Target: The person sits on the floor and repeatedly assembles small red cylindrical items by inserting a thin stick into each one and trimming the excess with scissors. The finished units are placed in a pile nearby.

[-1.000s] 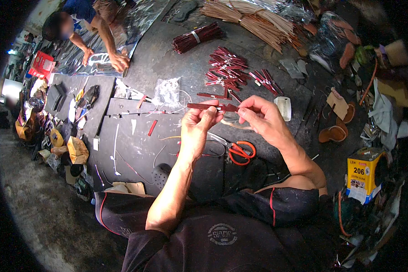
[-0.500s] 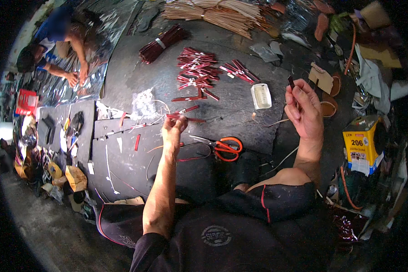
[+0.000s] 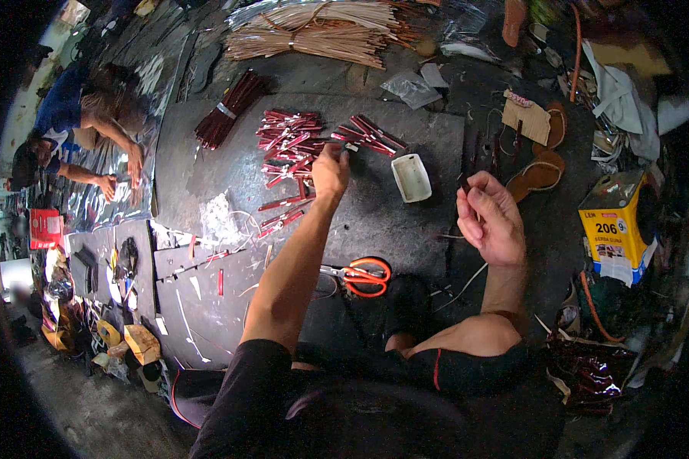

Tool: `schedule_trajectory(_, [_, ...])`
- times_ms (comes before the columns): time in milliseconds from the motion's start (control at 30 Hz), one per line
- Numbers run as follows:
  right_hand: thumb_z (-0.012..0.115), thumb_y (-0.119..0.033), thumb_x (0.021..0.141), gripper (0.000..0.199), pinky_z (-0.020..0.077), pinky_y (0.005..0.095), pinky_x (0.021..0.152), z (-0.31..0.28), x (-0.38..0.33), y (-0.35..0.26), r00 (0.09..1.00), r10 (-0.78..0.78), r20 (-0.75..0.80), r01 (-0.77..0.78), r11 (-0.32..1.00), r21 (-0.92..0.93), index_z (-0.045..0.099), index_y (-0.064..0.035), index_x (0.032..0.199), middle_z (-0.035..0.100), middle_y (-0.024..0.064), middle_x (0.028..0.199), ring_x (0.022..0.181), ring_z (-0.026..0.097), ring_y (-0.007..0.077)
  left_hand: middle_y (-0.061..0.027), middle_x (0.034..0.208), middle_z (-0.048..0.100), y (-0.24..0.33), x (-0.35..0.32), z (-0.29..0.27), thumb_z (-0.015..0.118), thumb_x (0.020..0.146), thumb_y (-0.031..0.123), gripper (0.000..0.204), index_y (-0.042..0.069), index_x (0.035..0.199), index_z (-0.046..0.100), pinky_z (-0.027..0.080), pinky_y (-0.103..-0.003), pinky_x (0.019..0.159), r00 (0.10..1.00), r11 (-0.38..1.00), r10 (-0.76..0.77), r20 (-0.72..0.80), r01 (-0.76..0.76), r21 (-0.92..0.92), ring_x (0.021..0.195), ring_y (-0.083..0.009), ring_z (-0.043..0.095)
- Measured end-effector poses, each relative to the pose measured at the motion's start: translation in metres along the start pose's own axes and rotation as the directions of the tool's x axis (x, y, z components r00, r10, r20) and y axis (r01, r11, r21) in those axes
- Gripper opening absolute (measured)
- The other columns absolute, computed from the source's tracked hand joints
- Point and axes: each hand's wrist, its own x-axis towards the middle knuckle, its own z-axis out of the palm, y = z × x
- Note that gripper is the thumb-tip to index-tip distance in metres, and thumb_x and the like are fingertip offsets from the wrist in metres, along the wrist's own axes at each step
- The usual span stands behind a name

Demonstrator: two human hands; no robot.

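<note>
"On the dark mat [image 3: 394, 229], where is the left hand [image 3: 331, 174]?"

"At the right edge of the pile [image 3: 287, 141], a tangle of flat, glossy red strips with pale patches. Its fingers are bent close together; I can't tell whether they grip a strip."

"And the right hand [image 3: 491, 218]?"

"Well apart, to the right of the white tray [image 3: 412, 178], which is oblong with rounded corners. Thumb and finger pinch a small dark piece [image 3: 463, 182]; the other fingers curl inward."

"What lies around them?"

"A looser fan [image 3: 371, 136] of red strips sits between pile and tray. Scissors [image 3: 367, 277] with looped orange handles lie nearer the body. Beyond the pile are a tied dark-red bundle [image 3: 228, 111] and a sheaf [image 3: 306, 42] of long, thin tan strands."
</note>
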Motion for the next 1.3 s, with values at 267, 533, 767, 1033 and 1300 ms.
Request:
schedule_trajectory(267, [0.057,-0.017,0.096,0.015,0.0276,0.0190,0.040,-0.017,-0.004,0.003,0.995,0.027,-0.097,-0.032,0.998,-0.048,0.057,-0.0036,0.102,0.060,0.0037,0.075,0.047,0.040,0.0023,-0.0115,0.099,0.055,-0.016,0.041,0.017,0.047,0.092,0.018,0.020,0.013,0.105,0.062,0.041,-0.043,0.083,0.844,0.678,0.522,0.123,-0.498,0.542,0.098,-0.0290,0.053])
schedule_trajectory(533, [0.057,-0.017,0.097,0.015,0.0293,0.0189,0.040,-0.003,0.008,0.018,0.994,0.097,-0.041,-0.103,0.980,-0.170,0.058,-0.0033,0.102,0.060,0.0031,0.077,0.049,0.042,0.0020,-0.0153,0.096,0.066,0.017,0.038,-0.058,0.058,0.089,0.012,0.015,0.006,0.102,0.062,0.048,-0.042,0.083,0.877,0.902,0.354,0.324,-0.411,0.128,0.091,-0.0343,0.064])
schedule_trajectory(767, [0.065,-0.022,0.094,0.019,0.0478,0.0279,0.071,0.038,0.044,0.052,0.955,-0.086,0.284,0.275,0.615,-0.739,0.064,-0.0039,0.100,0.068,0.0033,0.093,0.080,0.059,0.0106,-0.0026,0.094,0.065,0.055,-0.045,-0.175,0.069,0.090,0.013,0.023,0.001,0.110,0.066,0.050,-0.026,0.074,0.820,0.926,0.138,0.556,0.092,-0.366,0.083,-0.0128,0.061])
schedule_trajectory(1033, [0.063,-0.025,0.095,0.019,0.0377,0.0205,0.049,0.097,0.034,0.055,0.926,0.230,0.299,0.005,0.785,-0.620,0.065,-0.0063,0.099,0.066,-0.0012,0.084,0.061,0.049,0.0024,-0.0088,0.111,0.066,0.062,-0.130,-0.210,0.063,0.096,0.026,0.039,0.000,0.125,0.058,0.052,-0.030,0.085,0.907,0.406,-0.195,0.374,0.422,-0.810,0.094,-0.0153,0.064])
schedule_trajectory(1300, [0.063,-0.018,0.094,0.016,0.0465,0.0196,0.056,0.120,0.016,0.035,0.948,0.020,0.319,0.185,0.780,-0.597,0.063,-0.0028,0.101,0.065,0.0016,0.086,0.068,0.058,0.0055,-0.0108,0.114,0.064,0.078,-0.179,-0.236,0.050,0.102,0.031,0.042,-0.002,0.128,0.055,0.054,-0.029,0.088,0.932,0.347,-0.258,0.254,0.335,-0.876,0.095,-0.0158,0.065])
